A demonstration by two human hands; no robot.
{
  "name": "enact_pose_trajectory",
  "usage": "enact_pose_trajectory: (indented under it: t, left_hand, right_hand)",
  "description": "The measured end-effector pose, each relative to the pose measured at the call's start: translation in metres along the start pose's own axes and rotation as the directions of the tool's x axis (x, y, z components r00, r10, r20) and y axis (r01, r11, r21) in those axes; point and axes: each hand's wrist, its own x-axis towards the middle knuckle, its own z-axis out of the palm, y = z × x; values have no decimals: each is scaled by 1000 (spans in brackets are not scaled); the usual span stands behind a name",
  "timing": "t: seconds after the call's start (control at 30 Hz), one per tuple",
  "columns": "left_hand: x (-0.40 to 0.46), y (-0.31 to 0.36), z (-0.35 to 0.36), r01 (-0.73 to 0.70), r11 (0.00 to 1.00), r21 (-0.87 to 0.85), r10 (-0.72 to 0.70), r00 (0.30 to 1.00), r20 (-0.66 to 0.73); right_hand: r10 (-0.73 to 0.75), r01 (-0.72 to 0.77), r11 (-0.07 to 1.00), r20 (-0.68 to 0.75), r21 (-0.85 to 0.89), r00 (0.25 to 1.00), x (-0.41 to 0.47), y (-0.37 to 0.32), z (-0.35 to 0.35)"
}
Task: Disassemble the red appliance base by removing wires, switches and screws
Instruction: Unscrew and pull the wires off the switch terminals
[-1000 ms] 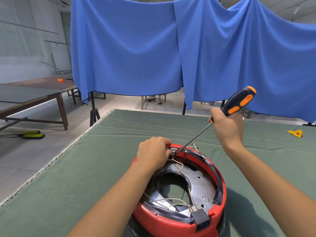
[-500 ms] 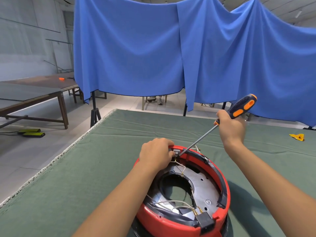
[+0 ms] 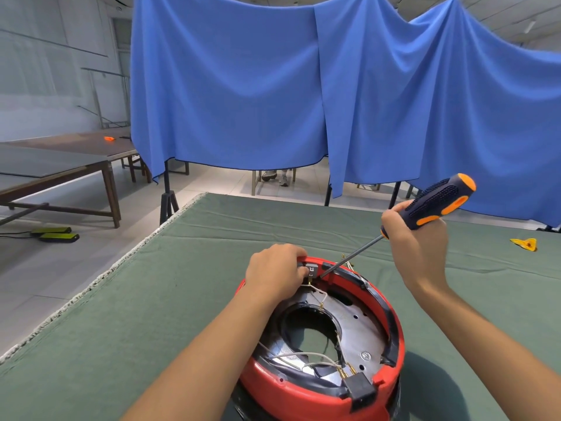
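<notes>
We see the red base (image 3: 321, 387) lying open side up on the green cloth (image 3: 151, 299) of the table, near its front edge. Inside it lie a metal plate (image 3: 361, 332) with a large central hole, white wires (image 3: 299, 355) along the near side, and a black block (image 3: 361, 387) set into the near rim.

Our left hand (image 3: 274, 273) rests on the far rim, fingers curled, thumb and fingertips pinching a small grey switch (image 3: 312, 269) mounted there. A thin wire (image 3: 317, 290) runs from under the switch down toward the plate.

Our right hand (image 3: 416, 243) grips the black-and-orange screwdriver (image 3: 431, 205), fingers wrapped round the lower handle. The shaft slants down and to the left; its tip sits at the far rim just right of the switch. Whether it is seated in a screw we cannot tell.

A small yellow object (image 3: 525, 244) lies on the cloth, well apart to the right. A blue curtain (image 3: 273, 86) hangs behind the table. A brown table (image 3: 76, 165) stands at left.
</notes>
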Motion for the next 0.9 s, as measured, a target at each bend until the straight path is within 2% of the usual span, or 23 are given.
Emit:
enact_pose_trajectory:
  t: [0.17, 0.27, 0.37, 0.43, 0.6, 0.9]
  left_hand:
    - [1, -1, 1, 7, 1000, 1, -7, 1000, -7]
    - [1, -2, 2, 17, 1000, 4, -17, 1000, -1]
    - [1, -1, 2, 26, 1000, 7, -26, 1000, 6]
    - [0, 0, 2, 29, 1000, 3, -29, 1000, 7]
    - [-1, 3, 0, 32, 999, -12, -32, 999, 5]
    - [0, 2, 1, 36, 999, -11, -36, 999, 6]
  right_hand:
    - [48, -18, 993, 255, -120, 966, 3, -10, -16]
    - [170, -126, 982, 379, -139, 909, 9, -24, -26]
    - [286, -242, 958, 442, -156, 850, 10, -33, -29]
    - [314, -280, 949, 419, -144, 852, 7, -37, -28]
    - [192, -179, 981, 266, -71, 945, -2, -43, -27]
    - [148, -149, 989, 158, -10, 976, -7, -37, -21]
